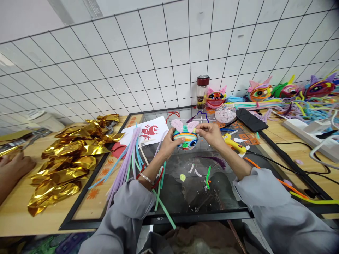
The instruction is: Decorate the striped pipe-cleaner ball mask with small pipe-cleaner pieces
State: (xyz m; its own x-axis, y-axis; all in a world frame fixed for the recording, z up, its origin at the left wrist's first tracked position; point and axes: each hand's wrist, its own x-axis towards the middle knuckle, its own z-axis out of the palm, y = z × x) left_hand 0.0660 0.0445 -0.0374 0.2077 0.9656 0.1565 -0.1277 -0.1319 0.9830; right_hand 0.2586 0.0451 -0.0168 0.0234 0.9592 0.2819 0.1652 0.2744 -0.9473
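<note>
A colourful animal head (182,137) made of pipe cleaners, with pink ears, striped bands and a dark eye, is held above the glass-topped panel. My left hand (168,144) is closed around its left side. On the other side my right hand (211,134) pinches a small yellow piece (195,130) against the head, just below the right ear. On the glass below lie a yellow coil (182,177), white snippets (197,173) and a green strip (208,176). A yellow glue gun (235,144) rests beside my right wrist.
Bundled pipe cleaners (128,158) lie beside my left forearm. Crumpled gold foil (71,155) covers the left table, near another person's hand (17,165). Along the wall stand a bottle (202,93) and finished heads (215,98). A phone (251,119), power strip (312,135) and cables sit right.
</note>
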